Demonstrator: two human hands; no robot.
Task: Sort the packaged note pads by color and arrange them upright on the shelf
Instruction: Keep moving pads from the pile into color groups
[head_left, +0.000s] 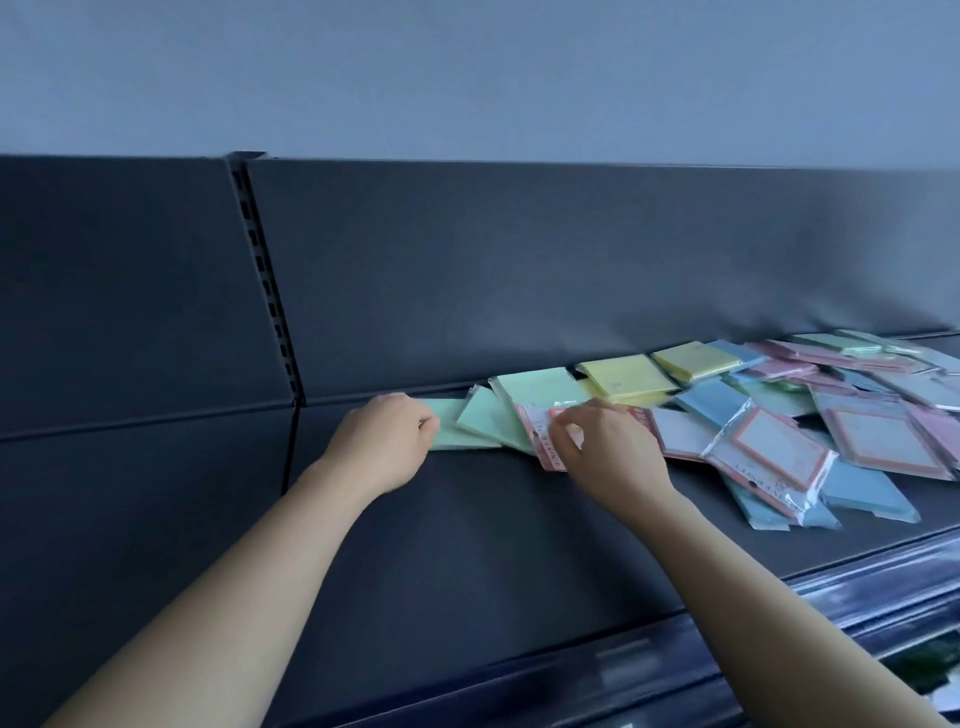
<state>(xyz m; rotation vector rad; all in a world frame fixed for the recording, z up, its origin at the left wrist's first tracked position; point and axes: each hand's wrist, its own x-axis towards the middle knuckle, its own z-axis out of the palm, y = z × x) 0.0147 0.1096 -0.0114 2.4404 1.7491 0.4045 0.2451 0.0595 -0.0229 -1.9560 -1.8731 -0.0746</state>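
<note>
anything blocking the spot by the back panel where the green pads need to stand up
Nothing visible. The green pads already lean at the back panel, the left hand at their left end; the mixed pile lies to the right.

Dark grey shelf (467, 545); my pads: mint green (483, 421), yellow (623, 376), blue (711, 402), pink (789, 366), some w/ red-bordered fronts (774, 449).

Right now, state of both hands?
Left hand: closed, pinching the edge of a green note pad at the left end of the row.
Right hand: closed on a red-bordered packaged pad.
</note>
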